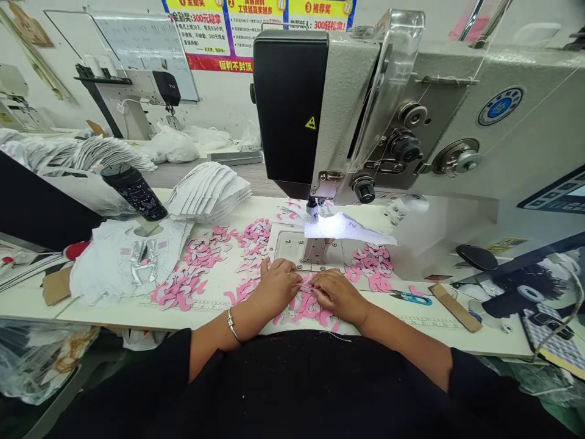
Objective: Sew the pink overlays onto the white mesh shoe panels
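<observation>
Black sleeves (158, 366) end above the elbows, and both bare forearms angle inward over the front edge of a white sewing table (114, 314), bringing the hands close together low in the middle of the view. The left hand (274, 286), with a silver bangle (232, 325) at its wrist, lies palm down, its fingers closed side by side and curving toward the right hand (337, 296), which is also palm down with its fingers bunched forward. Their fingertips (298, 281) almost meet around a thin pale sliver (307, 288), but whether either hand is pinching it cannot be told. Pink cut pieces (304, 311), small curved shapes with lobed edges, lie under and around both hands in loose, overlapping drifts that spread along the table to either side of the needle plate (286, 244). Some of the pieces are printed or marked, though the detail is too small to read. Beyond the hands, a white fabric piece (342, 225) lies brightly lit under the presser foot (312, 208) of an industrial sewing machine (347, 110). A stack of white fabric pieces (210, 192) sits to the left beside a dark patterned bottle (134, 192), and blue-handled thread snips (411, 298) lie to the right.
</observation>
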`<state>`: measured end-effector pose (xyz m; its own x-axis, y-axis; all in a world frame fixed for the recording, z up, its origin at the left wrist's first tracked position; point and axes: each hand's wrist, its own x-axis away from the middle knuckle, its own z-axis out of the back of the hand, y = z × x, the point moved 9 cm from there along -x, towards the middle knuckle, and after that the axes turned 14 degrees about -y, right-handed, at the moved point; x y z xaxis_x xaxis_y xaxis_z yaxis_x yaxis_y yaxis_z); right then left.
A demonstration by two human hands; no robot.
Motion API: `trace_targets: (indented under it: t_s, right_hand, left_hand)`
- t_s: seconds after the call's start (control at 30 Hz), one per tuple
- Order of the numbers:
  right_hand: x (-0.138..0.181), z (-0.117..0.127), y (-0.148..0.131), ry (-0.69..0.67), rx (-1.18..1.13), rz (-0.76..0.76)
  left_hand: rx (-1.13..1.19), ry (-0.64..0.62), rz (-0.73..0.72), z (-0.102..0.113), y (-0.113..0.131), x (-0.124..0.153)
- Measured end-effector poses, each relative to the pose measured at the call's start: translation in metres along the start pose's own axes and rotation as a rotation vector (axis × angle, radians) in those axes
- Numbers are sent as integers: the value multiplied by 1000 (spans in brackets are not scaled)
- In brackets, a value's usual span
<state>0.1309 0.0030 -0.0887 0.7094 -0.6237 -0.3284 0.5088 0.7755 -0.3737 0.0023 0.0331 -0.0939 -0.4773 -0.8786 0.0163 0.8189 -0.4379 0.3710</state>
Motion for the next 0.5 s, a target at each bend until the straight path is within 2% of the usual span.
trace_targets:
  t_s: [0.13, 0.23, 0.33, 0.4, 0.5]
  right_hand:
    - [1, 21, -1, 125, 26, -66]
    - [-6, 43, -11, 201, 81, -93]
    - [-20, 63, -27, 235, 136, -47]
    - [-30, 74, -39, 238, 163, 0]
    - [-39, 88, -56, 218, 188, 90]
  left_hand:
    - [98, 17, -4, 22, 7, 0]
    - [452, -89, -18, 34, 15, -2]
    - [876, -118, 0, 46, 22, -4]
    - [1008, -84, -39, 58, 29, -4]
    - [1130, -116, -107, 69, 40, -4]
